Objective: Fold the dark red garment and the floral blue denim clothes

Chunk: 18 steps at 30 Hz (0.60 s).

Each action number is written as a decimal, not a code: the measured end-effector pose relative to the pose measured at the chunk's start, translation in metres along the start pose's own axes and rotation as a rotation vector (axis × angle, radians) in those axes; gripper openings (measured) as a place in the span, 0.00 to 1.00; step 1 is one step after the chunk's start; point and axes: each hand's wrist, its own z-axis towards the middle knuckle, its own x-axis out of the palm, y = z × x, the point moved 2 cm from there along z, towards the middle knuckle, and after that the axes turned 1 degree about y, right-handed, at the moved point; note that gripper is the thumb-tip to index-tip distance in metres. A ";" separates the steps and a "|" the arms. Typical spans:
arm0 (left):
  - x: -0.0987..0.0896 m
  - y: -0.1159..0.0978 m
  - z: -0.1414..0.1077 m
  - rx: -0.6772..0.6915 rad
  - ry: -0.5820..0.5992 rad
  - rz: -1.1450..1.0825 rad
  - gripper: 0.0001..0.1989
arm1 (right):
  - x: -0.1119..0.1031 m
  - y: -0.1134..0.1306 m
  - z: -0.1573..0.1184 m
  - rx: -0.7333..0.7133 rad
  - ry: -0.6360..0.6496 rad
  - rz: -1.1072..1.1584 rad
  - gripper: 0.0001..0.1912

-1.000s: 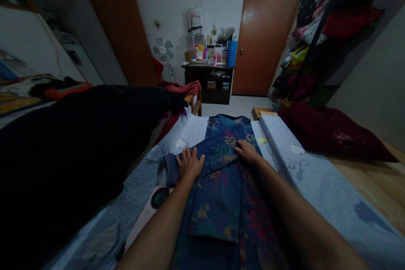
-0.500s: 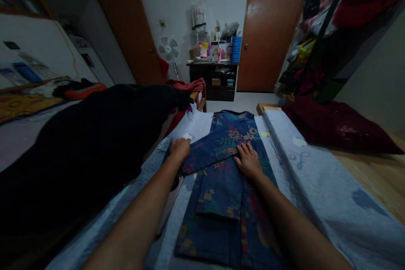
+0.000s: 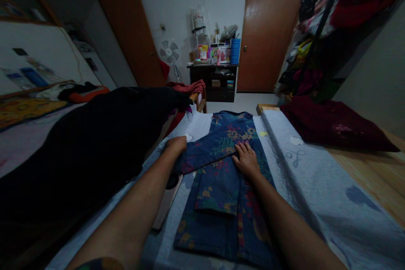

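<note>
A dark blue floral long-sleeved jacket (image 3: 218, 202) lies spread on the grey patterned cloth. One of its sleeves reaches across to the left, while the other is folded down over the body. My left hand (image 3: 177, 145) is closed around the outer end of the left-reaching sleeve; its fingertips are mostly hidden. Flat on the garment, near that sleeve's inner end, rests my right hand (image 3: 247, 158) with its fingers stretched out. Beside my left forearm lies a flat pale pink thing (image 3: 167, 204) with a dark round patch, partly covered.
A large black cloth heap (image 3: 104, 135) borders the left side. To the right are a raised fold of the grey cloth (image 3: 316, 185) and a maroon cushion (image 3: 332, 122). A dark cabinet (image 3: 211, 80), a fan (image 3: 170, 50) and a brown door (image 3: 268, 29) stand at the back.
My left hand has shifted slightly left with the sleeve end, and more of the pale pink thing shows. My right hand stays on the garment.
</note>
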 end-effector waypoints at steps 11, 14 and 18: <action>-0.039 -0.017 -0.053 0.174 0.103 -0.018 0.30 | 0.000 0.000 -0.001 -0.015 -0.021 0.006 0.31; -0.044 -0.034 -0.069 0.296 -0.009 -0.145 0.29 | -0.001 0.001 -0.002 -0.016 -0.024 0.026 0.30; -0.042 -0.063 -0.090 0.381 -0.071 -0.384 0.27 | -0.006 -0.002 0.002 -0.002 0.034 0.100 0.32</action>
